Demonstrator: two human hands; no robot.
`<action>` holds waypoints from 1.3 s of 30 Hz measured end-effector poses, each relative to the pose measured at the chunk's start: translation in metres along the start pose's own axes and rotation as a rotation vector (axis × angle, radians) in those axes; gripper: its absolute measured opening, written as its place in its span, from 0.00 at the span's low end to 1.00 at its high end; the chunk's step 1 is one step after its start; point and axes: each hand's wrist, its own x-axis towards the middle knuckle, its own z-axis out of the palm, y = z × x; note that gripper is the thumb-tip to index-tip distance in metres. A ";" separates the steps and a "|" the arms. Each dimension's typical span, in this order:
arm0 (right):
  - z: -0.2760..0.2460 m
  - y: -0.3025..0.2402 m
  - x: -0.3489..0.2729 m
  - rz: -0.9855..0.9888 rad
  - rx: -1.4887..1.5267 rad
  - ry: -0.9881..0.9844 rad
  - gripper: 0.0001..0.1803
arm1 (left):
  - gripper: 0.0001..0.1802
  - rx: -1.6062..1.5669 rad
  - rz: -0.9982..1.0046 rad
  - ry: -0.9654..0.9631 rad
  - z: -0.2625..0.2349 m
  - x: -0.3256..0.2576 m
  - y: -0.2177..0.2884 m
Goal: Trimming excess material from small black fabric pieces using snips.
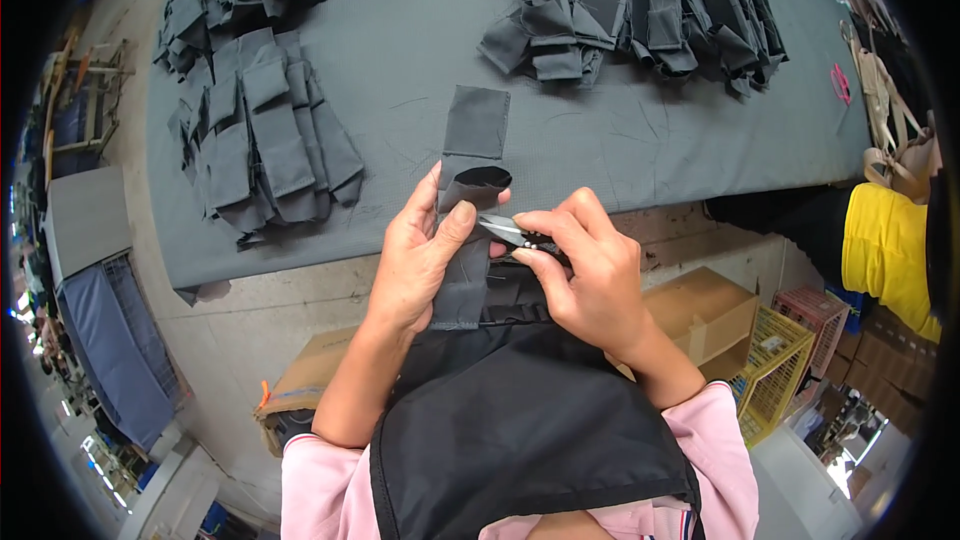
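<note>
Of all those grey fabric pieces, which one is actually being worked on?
The single grey strip held up in the left hand, with the right hand bringing small snips to it. The others lie in stacks on the table.

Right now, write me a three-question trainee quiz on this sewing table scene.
1. True or false: the right hand holds small thread snips whose blades point toward the dark grey fabric strip.
2. Which hand grips the fabric strip, thumb on its front?
A. left hand
B. right hand
C. neither
3. Fill in: stacks of folded grey pieces lie on the ______-covered table.

Key
1. True.
2. A.
3. Grey cloth.
</note>
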 end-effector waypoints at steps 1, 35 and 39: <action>0.000 -0.001 0.001 -0.009 -0.018 -0.048 0.12 | 0.25 -0.009 0.013 0.013 0.000 -0.001 0.000; 0.007 0.008 0.012 -0.127 0.127 -0.220 0.16 | 0.45 0.692 -0.121 -0.268 -0.020 -0.008 0.030; 0.005 0.005 0.013 -0.127 0.088 -0.244 0.16 | 0.45 0.690 -0.170 -0.220 -0.016 -0.011 0.032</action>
